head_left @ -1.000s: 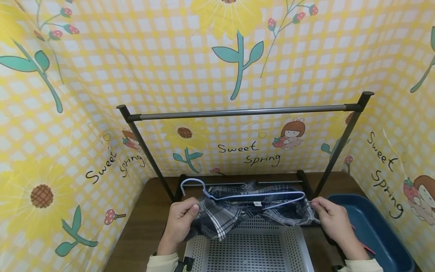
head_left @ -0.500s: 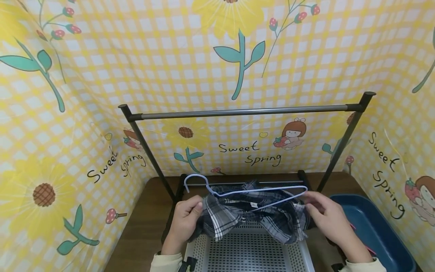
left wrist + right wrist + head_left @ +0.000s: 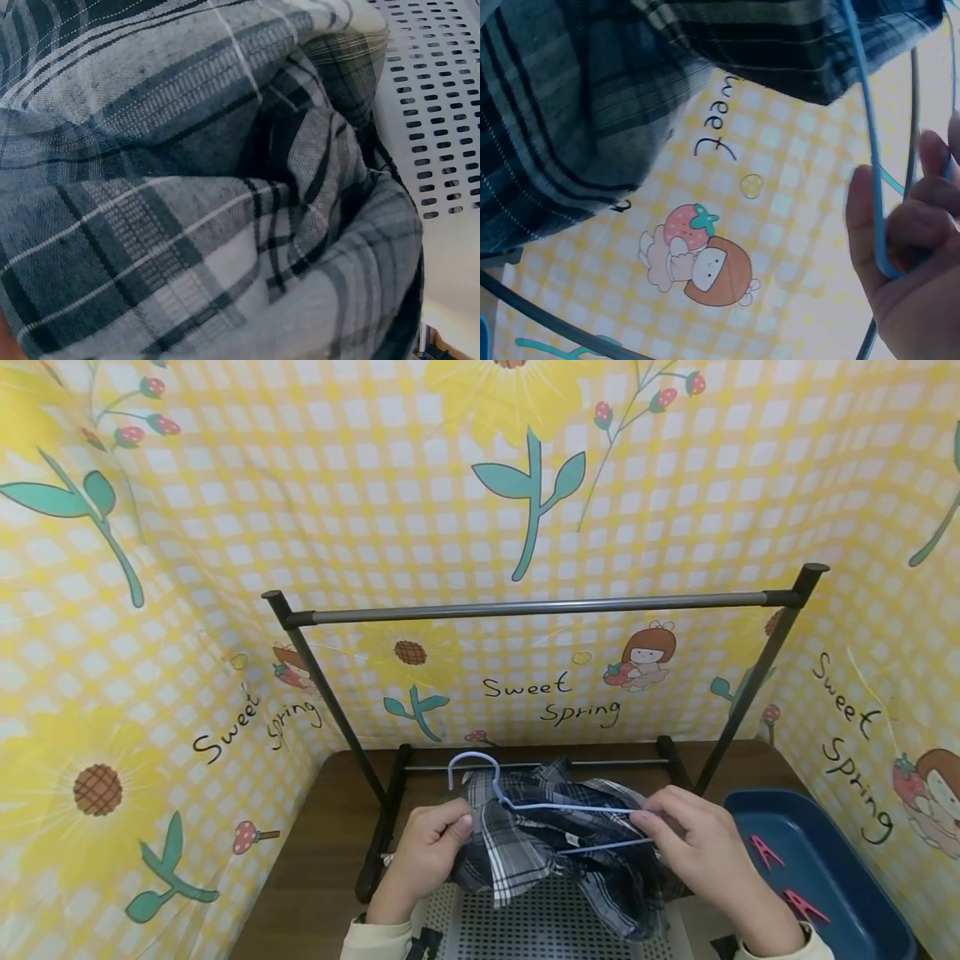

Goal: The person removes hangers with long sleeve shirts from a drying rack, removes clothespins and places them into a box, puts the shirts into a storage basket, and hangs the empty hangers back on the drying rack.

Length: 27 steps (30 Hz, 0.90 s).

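Note:
A dark plaid shirt [image 3: 517, 852] in grey, black and white hangs bunched over the basket. My left hand [image 3: 427, 852] grips its left shoulder, thumb on top. A light blue hanger [image 3: 570, 808] lies across the collar, its hook pointing up near the left hand. The fingers of my right hand [image 3: 693, 847] hold the hanger's right end; in the right wrist view they curl about the bent corner of the hanger [image 3: 868, 112]. The shirt's right side droops free below that hand. Folds of the shirt [image 3: 187, 225] fill most of the left wrist view.
A grey perforated basket [image 3: 525, 922] sits under the shirt on the brown table [image 3: 288, 868]. Behind stands a dark metal rack with a crossbar [image 3: 525, 608]. At right, a blue tray [image 3: 855, 877] contains red clothespins [image 3: 767, 852]. Yellow checked cloth [image 3: 360, 485] surrounds the table.
My right hand has let go of the shirt's right shoulder and moved left to the hanger's end. That side of the shirt has dropped. The hanger's hook and my left hand have shifted right.

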Available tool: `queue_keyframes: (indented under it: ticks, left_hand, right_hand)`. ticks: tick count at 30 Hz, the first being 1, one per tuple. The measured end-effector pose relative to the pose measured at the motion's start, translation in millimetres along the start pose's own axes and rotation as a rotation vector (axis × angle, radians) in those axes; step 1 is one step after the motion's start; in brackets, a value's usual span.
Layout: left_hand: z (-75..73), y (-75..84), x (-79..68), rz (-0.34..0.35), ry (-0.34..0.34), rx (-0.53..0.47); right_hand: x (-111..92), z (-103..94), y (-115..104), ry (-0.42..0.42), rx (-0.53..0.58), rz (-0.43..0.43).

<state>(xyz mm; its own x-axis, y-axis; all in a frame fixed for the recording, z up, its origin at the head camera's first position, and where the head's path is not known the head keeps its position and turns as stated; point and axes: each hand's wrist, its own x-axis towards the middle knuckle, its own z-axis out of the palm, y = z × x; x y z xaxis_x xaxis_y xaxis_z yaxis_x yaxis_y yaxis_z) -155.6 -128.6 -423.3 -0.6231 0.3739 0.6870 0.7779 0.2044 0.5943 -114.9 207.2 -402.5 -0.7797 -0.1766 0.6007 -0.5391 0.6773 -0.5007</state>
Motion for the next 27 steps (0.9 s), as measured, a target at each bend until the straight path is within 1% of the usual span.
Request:
queue_keyframes:
  ticks: [3, 6, 9, 12, 17, 20, 22, 24, 27]
  left_hand:
    - [-0.7, 9.8, 3.6, 0.0, -0.018, -0.003]
    - [-1.8, 19.7, 7.5, 0.0, -0.022, 0.003]
    - [-2.7, 22.9, 8.3, 0.0, -0.02, 0.016]
    - [-2.9, 17.6, 5.4, -0.002, -0.016, 0.039]
    - [-2.6, 0.6, -4.1, -0.012, -0.02, 0.097]
    - [-3.6, -3.0, -7.4, -0.014, -0.017, 0.137]
    - [-4.7, -3.5, -8.9, -0.02, -0.009, 0.162]
    - [-6.0, -3.7, -10.0, -0.024, 0.012, 0.185]
    - [-8.0, -5.6, -11.9, -0.018, 0.047, 0.218]
  right_hand:
    - [-2, 1.3, 1, 0.026, -0.023, -0.02]
    - [-2, -0.3, 3, 0.043, -0.027, -0.021]
    - [-2, -3.8, 4, 0.071, -0.036, -0.009]
    - [-2, -8.7, 6, 0.107, -0.045, 0.0]
    - [-5, -17.7, 13, 0.145, -0.049, 0.001]
    - [-8, -22.9, 17, 0.159, -0.049, 0.014]
    - [-10, -25.8, 19, 0.169, -0.041, 0.045]
    - [-12, -29.1, 21, 0.179, -0.028, 0.095]
    - [-15, -33.4, 24, 0.19, -0.04, 0.176]
